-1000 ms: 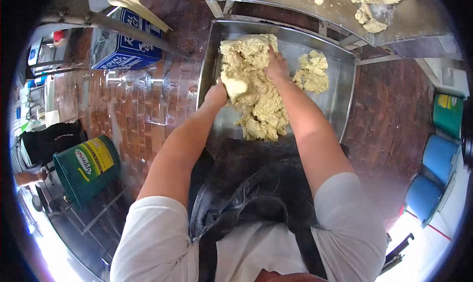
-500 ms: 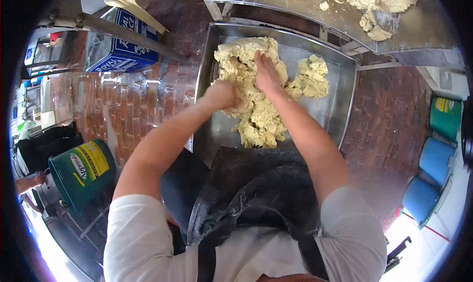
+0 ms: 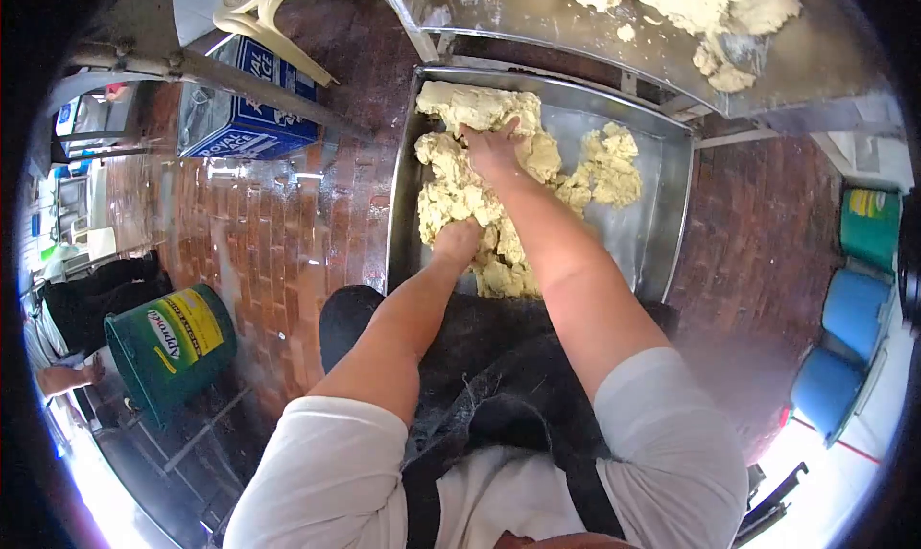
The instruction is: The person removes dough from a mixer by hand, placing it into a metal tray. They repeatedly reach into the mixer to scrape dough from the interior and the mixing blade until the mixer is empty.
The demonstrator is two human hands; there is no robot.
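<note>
A large lumpy mass of pale yellow dough [image 3: 465, 186] fills the left and middle of a rectangular metal tray [image 3: 660, 225]. A smaller dough clump [image 3: 611, 165] lies to its right in the tray. My left hand [image 3: 459, 242] presses into the lower left of the dough, its fingers curled and partly sunk in. Farther up, my right hand [image 3: 493, 153] rests on the upper middle of the dough with its fingers spread.
Beyond the tray stands a metal table [image 3: 576, 21] with more dough [image 3: 710, 2]. A blue box [image 3: 259, 107] and a cream chair [image 3: 251, 16] are at upper left, a green bucket [image 3: 173, 343] at left. Blue containers [image 3: 827, 386] stand right. Another person's hand [image 3: 72, 378] shows far left.
My left hand has moved down and slightly right over the dough. My right hand has shifted slightly left, its fingers now spread on the dough. The view has shifted a little.
</note>
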